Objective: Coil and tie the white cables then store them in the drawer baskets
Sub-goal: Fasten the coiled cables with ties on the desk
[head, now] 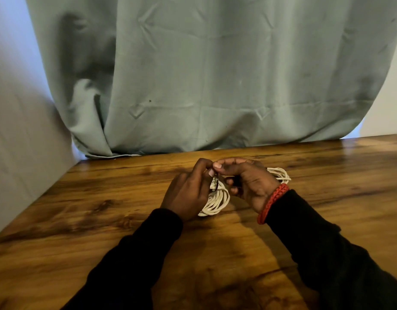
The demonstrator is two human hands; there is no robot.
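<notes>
A coiled white cable (217,201) lies on the wooden table (103,198), between my two hands. My left hand (188,193) rests over the coil's left side and pinches a thin dark tie (216,183) that crosses the loops. My right hand (244,179), with a red braided bracelet at the wrist, curls its fingers around the tie from the other side. A second coil of white cable (280,174) sits on the table just behind my right wrist, partly hidden by it. No drawer or basket is in view.
A grey-green curtain (215,74) hangs right behind the table's far edge. A pale wall (18,153) runs along the table's left side. Bare wood stretches to the left, right and front of my hands.
</notes>
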